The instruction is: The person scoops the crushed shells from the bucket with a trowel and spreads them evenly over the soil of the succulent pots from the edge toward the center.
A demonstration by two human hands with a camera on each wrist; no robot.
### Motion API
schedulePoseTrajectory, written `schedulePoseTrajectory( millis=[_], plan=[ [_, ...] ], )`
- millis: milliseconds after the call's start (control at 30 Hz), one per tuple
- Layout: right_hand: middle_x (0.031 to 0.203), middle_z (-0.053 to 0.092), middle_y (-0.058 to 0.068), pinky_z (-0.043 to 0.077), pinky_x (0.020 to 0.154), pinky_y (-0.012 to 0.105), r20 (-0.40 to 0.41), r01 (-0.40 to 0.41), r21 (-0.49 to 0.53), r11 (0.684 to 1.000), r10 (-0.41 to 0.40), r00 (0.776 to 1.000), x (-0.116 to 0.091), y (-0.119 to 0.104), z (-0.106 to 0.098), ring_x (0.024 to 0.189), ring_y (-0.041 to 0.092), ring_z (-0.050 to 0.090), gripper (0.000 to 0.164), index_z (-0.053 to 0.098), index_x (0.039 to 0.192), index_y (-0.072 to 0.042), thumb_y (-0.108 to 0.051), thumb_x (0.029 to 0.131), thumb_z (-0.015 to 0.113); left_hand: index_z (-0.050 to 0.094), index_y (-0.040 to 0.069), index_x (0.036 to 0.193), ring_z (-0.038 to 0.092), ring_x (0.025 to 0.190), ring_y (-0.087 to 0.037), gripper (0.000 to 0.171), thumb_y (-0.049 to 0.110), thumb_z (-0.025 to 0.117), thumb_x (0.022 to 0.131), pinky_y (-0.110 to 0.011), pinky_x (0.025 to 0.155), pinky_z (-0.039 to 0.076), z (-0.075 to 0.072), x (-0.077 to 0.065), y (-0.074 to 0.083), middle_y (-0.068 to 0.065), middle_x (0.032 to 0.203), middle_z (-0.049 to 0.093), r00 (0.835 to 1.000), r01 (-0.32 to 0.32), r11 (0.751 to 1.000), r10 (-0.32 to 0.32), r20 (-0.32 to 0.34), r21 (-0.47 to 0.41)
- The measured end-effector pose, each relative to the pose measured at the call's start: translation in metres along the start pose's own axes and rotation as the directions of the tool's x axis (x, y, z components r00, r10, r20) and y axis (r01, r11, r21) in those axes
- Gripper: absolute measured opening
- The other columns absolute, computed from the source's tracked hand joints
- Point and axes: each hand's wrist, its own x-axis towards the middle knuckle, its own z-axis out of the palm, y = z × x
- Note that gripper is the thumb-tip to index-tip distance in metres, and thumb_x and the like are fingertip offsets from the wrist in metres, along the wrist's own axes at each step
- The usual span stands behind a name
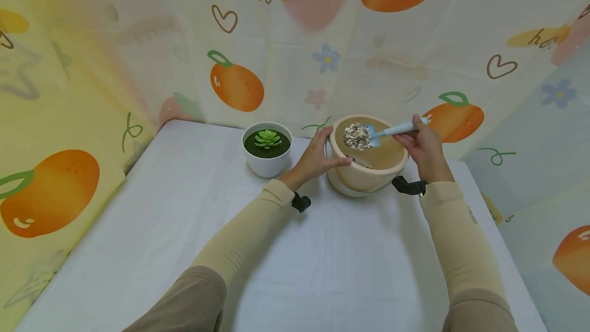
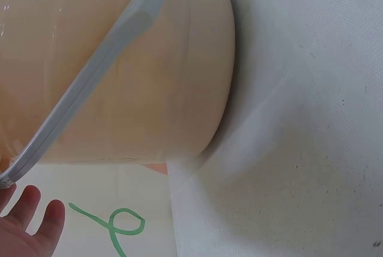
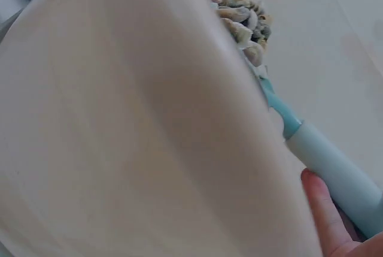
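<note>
A cream-coloured bucket (image 1: 369, 181) with a greyish carry handle (image 2: 90, 83) stands at the back right of the table. My left hand (image 1: 313, 160) rests spread against its left side, thumb along the near rim and fingertips at the far left rim. In the left wrist view, its fingers (image 2: 51, 224) show beside the handle's end. My right hand (image 1: 425, 150) grips a small pale-blue shovel (image 1: 401, 128) by its handle, from the right. Small shells (image 1: 357, 136) lie heaped on the shovel's blade, over the bucket's opening. A few bits show low inside the near rim.
Left of the bucket, a white pot (image 1: 266, 164) holds a green succulent (image 1: 267, 139) in dark filling. Both stand on a white-covered table (image 1: 322, 270). A printed cloth (image 1: 276, 40) with oranges hangs right behind the table's back edge.
</note>
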Motion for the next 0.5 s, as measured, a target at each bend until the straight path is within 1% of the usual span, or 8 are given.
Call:
schedulePoseTrajectory(
  millis=[100,200,300,400,500],
  plan=[
    [0.089,0.062,0.017,0.041,0.096,0.046,0.003,0.043,0.056,0.998,-0.043,0.999,-0.0001,0.0009,-0.0034,0.079,0.031,0.070,0.026,0.052,0.116,-0.013,-0.021,0.094,0.062,0.023,0.012,0.155,0.029,0.147,-0.023,0.103,0.044,0.082,0.076,-0.042,0.117,0.032,0.0000,0.0001,-0.0002,-0.008,0.158,0.027,1.000,-0.003,1.000,0.003,-0.001,-0.004],
    [0.081,0.063,0.016,0.050,0.082,0.047,0.002,0.105,0.079,0.991,-0.106,0.994,-0.0010,0.0023,-0.0059,0.071,0.030,0.070,0.019,0.055,0.111,-0.012,-0.020,0.095,0.061,0.023,0.012,0.154,0.030,0.147,-0.023,0.103,0.044,0.081,0.076,-0.042,0.117,0.032,0.0000,0.0003,-0.0005,-0.007,0.158,0.028,1.000,-0.008,1.000,0.008,-0.002,-0.005],
    [0.079,0.064,0.016,0.055,0.070,0.045,0.000,0.156,0.078,0.985,-0.156,0.988,-0.0029,0.0033,-0.0082,0.069,0.029,0.071,0.018,0.056,0.109,-0.010,-0.020,0.095,0.061,0.024,0.011,0.154,0.029,0.147,-0.023,0.103,0.044,0.081,0.076,-0.042,0.118,0.031,0.0006,0.0000,-0.0008,-0.008,0.158,0.028,1.000,-0.008,1.000,0.008,-0.004,0.001],
    [0.079,0.064,0.015,0.057,0.064,0.043,-0.009,0.186,0.081,0.979,-0.186,0.982,-0.0043,0.0037,-0.0089,0.069,0.028,0.071,0.016,0.059,0.107,-0.009,-0.020,0.095,0.061,0.024,0.010,0.154,0.028,0.147,-0.024,0.103,0.044,0.082,0.076,-0.042,0.118,0.030,0.0003,0.0003,-0.0009,-0.009,0.158,0.028,1.000,-0.007,1.000,0.007,-0.009,0.010],
    [0.075,0.063,0.014,0.058,0.061,0.043,-0.030,0.208,0.097,0.973,-0.206,0.978,-0.0051,0.0044,-0.0087,0.068,0.028,0.070,0.015,0.061,0.102,-0.007,-0.020,0.094,0.062,0.025,0.009,0.154,0.028,0.148,-0.025,0.103,0.044,0.082,0.075,-0.043,0.119,0.030,-0.0005,0.0007,0.0006,-0.010,0.158,0.028,1.000,-0.001,1.000,0.002,-0.007,0.023]
  ],
)
